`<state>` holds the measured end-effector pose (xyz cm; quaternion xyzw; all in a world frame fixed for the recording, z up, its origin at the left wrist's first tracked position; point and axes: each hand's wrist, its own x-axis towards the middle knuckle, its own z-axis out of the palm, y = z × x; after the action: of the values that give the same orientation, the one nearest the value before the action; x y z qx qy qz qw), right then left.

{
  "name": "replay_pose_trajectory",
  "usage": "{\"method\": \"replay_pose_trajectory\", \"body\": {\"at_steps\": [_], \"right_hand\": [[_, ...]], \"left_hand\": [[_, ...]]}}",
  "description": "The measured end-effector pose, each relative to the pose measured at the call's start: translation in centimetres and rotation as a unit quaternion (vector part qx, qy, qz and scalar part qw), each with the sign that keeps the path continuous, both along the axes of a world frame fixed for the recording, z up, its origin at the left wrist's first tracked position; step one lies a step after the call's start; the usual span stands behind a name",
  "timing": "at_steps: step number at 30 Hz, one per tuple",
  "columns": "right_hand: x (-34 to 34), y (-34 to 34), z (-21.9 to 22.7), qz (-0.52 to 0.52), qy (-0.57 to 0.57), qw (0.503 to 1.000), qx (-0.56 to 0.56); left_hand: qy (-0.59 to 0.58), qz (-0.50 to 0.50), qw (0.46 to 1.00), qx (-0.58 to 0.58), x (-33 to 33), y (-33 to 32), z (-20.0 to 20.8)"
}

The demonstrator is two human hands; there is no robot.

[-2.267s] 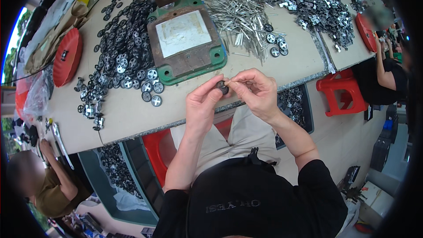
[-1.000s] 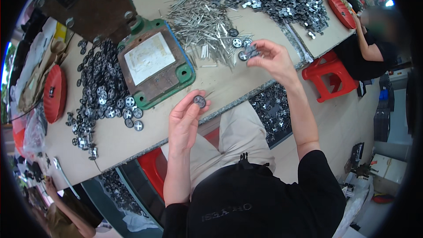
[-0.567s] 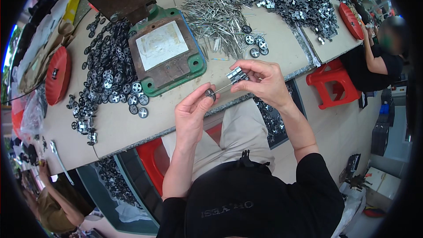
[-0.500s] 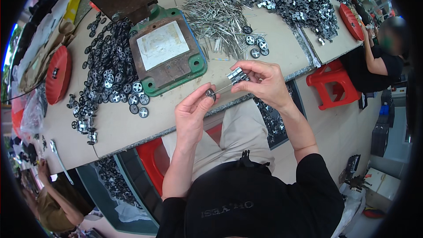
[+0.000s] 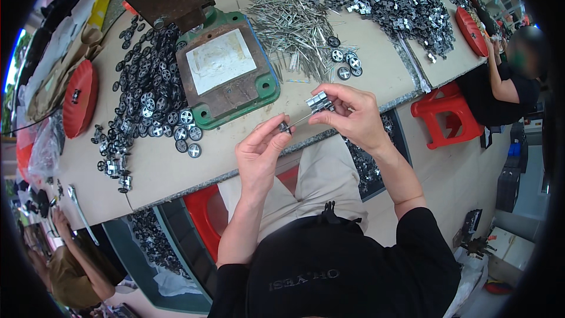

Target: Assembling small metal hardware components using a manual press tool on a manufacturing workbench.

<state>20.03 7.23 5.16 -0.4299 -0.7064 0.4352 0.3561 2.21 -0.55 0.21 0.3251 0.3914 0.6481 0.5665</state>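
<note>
Near the table's front edge, my left hand (image 5: 257,156) pinches a small black wheel (image 5: 285,126) between thumb and fingertips. A thin metal axle (image 5: 302,120) runs from this wheel up to the right, toward my other hand. My right hand (image 5: 356,116) is closed on a silver and black block-shaped part (image 5: 318,102) with ridges, held above the table. Where the axle meets that part is covered by my thumb and fingers, so I cannot tell how they join.
A green-based press (image 5: 268,87) stands ahead, with a heap of wheels (image 5: 147,91) to its left. Metal axles (image 5: 294,29) and silver-black parts (image 5: 403,9) are piled beyond. Finished-looking wheeled pieces (image 5: 112,162) lie left. Red trays (image 5: 80,99) and co-workers sit at both sides.
My left hand has turned the wheel slightly and shifted a little right. My right hand stays nearly in place, and the whole view has moved slightly.
</note>
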Motion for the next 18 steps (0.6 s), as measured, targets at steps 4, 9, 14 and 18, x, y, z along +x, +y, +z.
{"method": "replay_pose_trajectory", "body": {"at_steps": [4, 9, 14, 18], "right_hand": [[0.06, -0.09, 0.01, 0.009, -0.010, 0.998, 0.064], [-0.01, -0.17, 0.03, 0.023, -0.033, 0.989, 0.142], [0.52, 0.09, -0.09, 0.060, -0.011, 0.996, 0.062], [0.26, -0.22, -0.23, 0.060, -0.057, 0.995, 0.050]], "left_hand": [[-0.061, -0.022, 0.997, -0.034, -0.04, 0.00, 0.29], [-0.039, -0.009, 0.998, -0.047, 0.24, -0.10, 0.01], [-0.076, -0.035, 0.996, -0.043, -0.01, -0.22, 0.27], [0.220, 0.059, 0.973, 0.040, 0.45, -0.84, 0.58]]}}
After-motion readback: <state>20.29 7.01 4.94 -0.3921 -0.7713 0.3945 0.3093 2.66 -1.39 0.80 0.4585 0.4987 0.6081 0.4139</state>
